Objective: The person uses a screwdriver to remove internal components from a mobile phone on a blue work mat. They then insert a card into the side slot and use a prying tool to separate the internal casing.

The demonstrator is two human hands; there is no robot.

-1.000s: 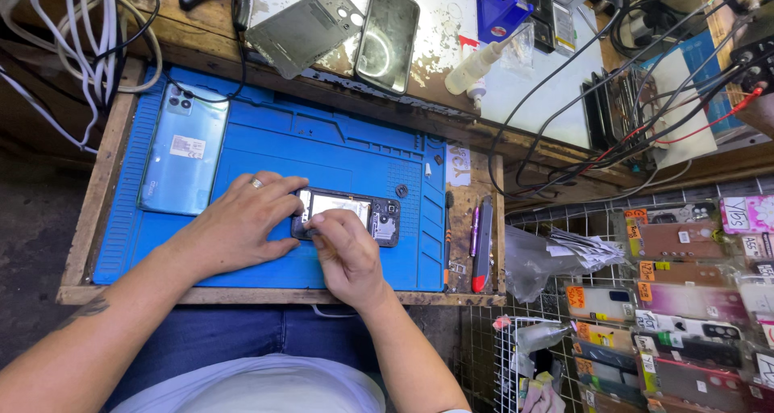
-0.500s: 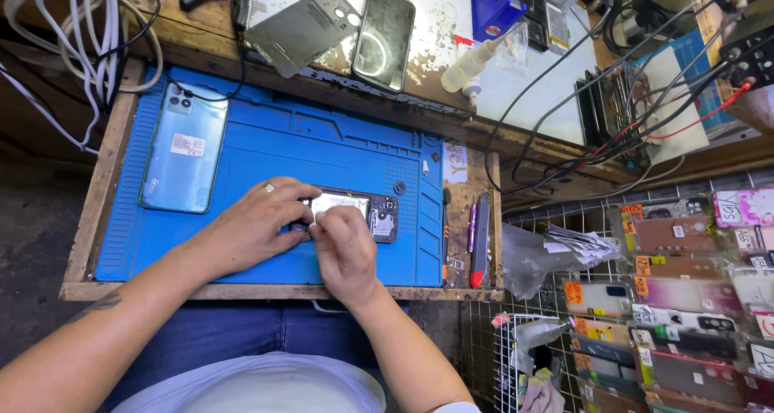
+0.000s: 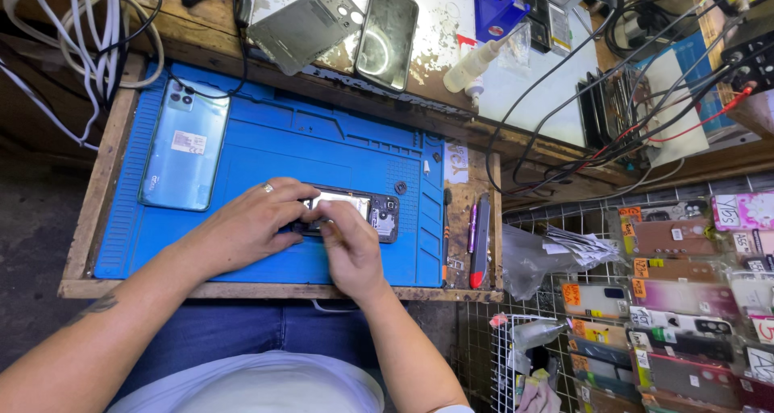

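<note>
Opened dark phone with its back off (image 3: 355,211) lies near the middle of the blue silicone repair mat (image 3: 266,151), toward the mat's front edge. Left hand (image 3: 250,224) curled over the phone's left end, fingers closed on it, pinning it down. Right hand (image 3: 348,248) pinches at the pale inner part, thumb and forefinger nearly closed; whether they hold anything, can't tell. Light blue back cover (image 3: 184,145) sits at the mat's left. Best to keep the left grip firm, work slow and low
</note>
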